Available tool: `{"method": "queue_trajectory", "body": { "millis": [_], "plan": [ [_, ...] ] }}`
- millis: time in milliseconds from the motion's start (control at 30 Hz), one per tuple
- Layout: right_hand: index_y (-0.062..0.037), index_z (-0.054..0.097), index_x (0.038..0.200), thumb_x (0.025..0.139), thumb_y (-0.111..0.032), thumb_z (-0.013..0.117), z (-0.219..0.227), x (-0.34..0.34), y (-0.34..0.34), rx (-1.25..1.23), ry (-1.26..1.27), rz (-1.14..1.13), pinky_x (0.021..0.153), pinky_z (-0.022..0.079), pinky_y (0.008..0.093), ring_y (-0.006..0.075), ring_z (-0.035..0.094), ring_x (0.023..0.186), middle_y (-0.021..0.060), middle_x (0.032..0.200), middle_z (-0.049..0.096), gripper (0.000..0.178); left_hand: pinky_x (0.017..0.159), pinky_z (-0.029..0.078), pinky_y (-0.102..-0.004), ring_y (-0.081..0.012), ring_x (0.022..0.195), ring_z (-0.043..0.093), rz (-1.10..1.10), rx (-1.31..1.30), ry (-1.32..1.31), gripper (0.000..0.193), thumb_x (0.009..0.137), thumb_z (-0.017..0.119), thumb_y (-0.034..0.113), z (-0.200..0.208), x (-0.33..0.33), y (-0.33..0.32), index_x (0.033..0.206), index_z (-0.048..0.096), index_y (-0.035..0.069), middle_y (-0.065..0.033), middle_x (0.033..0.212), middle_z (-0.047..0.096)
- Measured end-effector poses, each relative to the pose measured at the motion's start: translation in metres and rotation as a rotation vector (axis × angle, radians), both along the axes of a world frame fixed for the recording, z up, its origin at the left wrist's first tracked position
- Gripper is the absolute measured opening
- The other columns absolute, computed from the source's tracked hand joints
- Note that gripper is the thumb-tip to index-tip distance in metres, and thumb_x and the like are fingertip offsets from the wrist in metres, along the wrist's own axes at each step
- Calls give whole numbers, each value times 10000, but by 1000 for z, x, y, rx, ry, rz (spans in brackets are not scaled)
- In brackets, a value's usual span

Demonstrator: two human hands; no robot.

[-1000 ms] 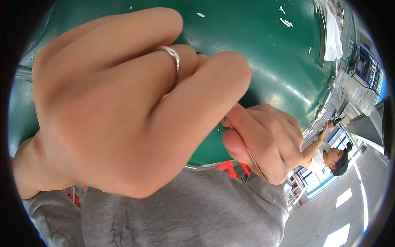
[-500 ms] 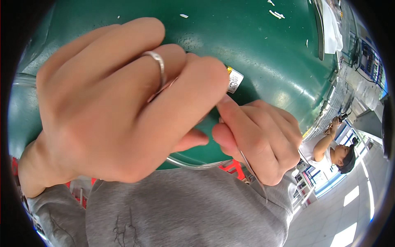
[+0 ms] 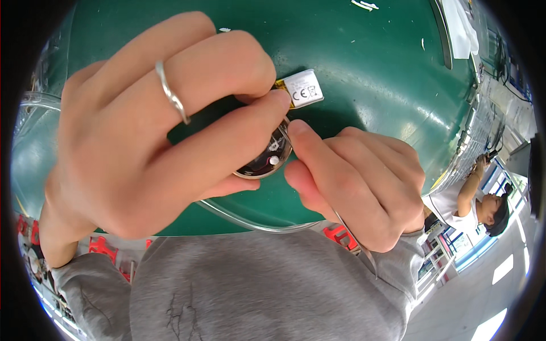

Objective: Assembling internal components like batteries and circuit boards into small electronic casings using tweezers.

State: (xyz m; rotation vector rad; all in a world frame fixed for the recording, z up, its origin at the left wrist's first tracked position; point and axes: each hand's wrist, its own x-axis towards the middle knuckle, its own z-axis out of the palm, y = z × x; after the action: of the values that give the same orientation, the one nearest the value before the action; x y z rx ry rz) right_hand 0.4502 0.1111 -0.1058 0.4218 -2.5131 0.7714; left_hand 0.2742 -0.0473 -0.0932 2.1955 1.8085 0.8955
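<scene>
My left hand (image 3: 165,131), a ring on one finger, is closed around a small round electronic case (image 3: 263,163) with a dark inside and a metal rim. Its fingers cover most of the case. A small silver pouch battery (image 3: 306,89) with yellow tape at one end sticks out beyond those fingertips; how it joins the case is hidden. My right hand (image 3: 364,182) grips thin metal tweezers (image 3: 361,247), whose back end shows below the palm. Their tips reach the edge of the case beside the left fingertips, largely covered by my right index finger.
Under my hands lies a green work mat (image 3: 375,68) with white scraps (image 3: 364,5) at the far side. A clear tube (image 3: 250,223) curves along the near edge. At the right, another person (image 3: 475,199) in a cap sits beyond the cluttered bench edge.
My left hand has tilted and risen slightly, baring the round case between the hands. The battery has shifted left and up and shows more fully. The right hand keeps its grip on the tweezers.
</scene>
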Motion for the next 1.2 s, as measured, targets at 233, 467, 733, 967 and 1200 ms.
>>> {"method": "queue_trajectory", "body": {
  "millis": [233,467,733,967,1200],
  "plan": [
    [146,701,918,800,-92,791,4,0,0,36,-37,-22,320,322,253,156,503,406,128,622,625,280,531,515,-279,-210,704,649,77,27,-239,613,537,900,298,-5,4,-5,991,714,-70,-171,944,662],
    [130,708,937,847,-134,774,-2,0,-1,35,18,-42,327,320,252,144,485,404,91,595,585,286,595,584,-274,-232,757,704,78,-87,-258,627,530,906,298,5,2,-6,982,699,-84,-192,937,694],
    [134,692,992,877,-141,753,-1,4,-1,93,9,-32,344,332,253,145,500,440,96,648,604,304,577,564,-262,-221,755,693,84,-96,-310,626,525,906,267,9,3,-2,995,694,-88,-193,936,684],
    [150,682,1001,869,-123,762,0,4,2,87,-8,-31,356,343,264,151,509,455,101,659,608,313,499,475,-227,-173,716,648,89,-111,-323,617,530,909,256,9,4,0,1010,699,-70,-167,927,678],
    [156,673,1001,880,-113,755,2,6,13,23,-71,69,361,362,282,168,523,462,157,744,672,306,471,418,-206,-129,686,620,119,-142,-350,571,555,922,252,9,5,2,992,705,-44,-130,927,689]
  ]
}}
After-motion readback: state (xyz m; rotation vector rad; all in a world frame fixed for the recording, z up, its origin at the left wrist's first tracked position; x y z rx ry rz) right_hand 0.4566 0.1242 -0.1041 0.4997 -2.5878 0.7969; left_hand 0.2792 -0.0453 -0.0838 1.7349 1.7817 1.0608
